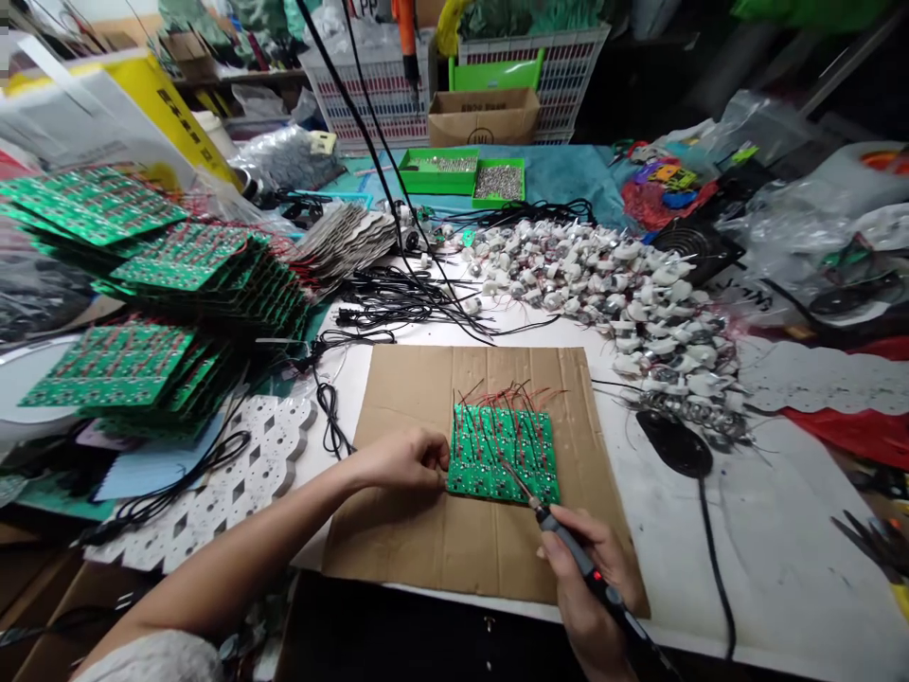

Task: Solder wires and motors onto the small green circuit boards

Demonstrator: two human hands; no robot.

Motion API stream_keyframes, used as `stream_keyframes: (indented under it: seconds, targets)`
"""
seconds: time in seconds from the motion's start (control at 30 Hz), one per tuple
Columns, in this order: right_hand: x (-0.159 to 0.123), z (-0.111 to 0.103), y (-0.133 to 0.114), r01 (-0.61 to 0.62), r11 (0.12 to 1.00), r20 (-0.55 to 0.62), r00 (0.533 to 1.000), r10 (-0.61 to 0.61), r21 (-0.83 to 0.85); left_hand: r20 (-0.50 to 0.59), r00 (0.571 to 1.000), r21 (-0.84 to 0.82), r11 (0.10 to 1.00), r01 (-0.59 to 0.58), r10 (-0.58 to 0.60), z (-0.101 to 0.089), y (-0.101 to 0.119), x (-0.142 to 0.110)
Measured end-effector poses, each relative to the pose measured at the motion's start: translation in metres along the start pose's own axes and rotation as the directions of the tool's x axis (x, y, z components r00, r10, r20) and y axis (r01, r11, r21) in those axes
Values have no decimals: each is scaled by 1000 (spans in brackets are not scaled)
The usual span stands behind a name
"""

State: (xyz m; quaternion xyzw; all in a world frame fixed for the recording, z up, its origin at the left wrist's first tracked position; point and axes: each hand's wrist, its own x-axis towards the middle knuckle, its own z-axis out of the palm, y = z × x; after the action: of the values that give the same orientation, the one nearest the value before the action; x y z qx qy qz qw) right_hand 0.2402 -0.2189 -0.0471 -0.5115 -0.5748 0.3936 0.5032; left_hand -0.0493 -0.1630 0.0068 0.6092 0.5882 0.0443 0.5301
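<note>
A green circuit board [501,450] lies flat on a sheet of brown cardboard [404,398]. Red and black wires stand up from it and spread past its far edge. At the board's left edge, my left hand [416,461] is closed, its curled fingers gripping that edge; the fingertips are partly hidden. My right hand [586,587] is wrapped round a soldering iron [568,545] with a red light on its handle. The iron points up and left, its tip over the middle of the board; whether it touches cannot be told.
Stacks of wired circuit boards [185,275] rise at the left. Black power cords [390,303] lie behind the cardboard. Beyond it is a heap of small white motor-like parts [589,275]. Green trays [440,173] hold small metal pieces. Pliers [863,542] lie at the right.
</note>
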Motion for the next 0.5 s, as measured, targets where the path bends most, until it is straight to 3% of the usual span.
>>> stream_keyframes:
  seconds: [0.13, 0.23, 0.27, 0.33, 0.37, 0.43, 0.5]
  targets:
    - [9, -10, 15, -21, 999, -123, 992, 25, 35, 25, 999, 115, 992, -49, 47, -14, 6, 9]
    - [14, -15, 21, -43, 997, -140, 989, 53, 71, -204, 972, 327, 944, -46, 118, -49, 10, 34]
    - [14, -16, 22, -47, 996, -142, 988, 57, 76, -319, 936, 404, 915, -11, 152, -64, 11, 47]
    - [14, -18, 24, -46, 996, -141, 988, 56, 70, -554, 797, 528, 842, 112, 241, -94, 15, 76]
    - [13, -19, 25, -42, 997, -138, 989, 50, 62, -608, 750, 539, 829, 150, 260, -108, 18, 91]
    - [11, -20, 27, -37, 998, -124, 991, 42, 43, -656, 697, 553, 813, 184, 288, -129, 22, 118]
    - [9, -21, 28, -41, 999, -116, 992, 44, 34, -660, 687, 561, 808, 180, 305, -139, 26, 137]
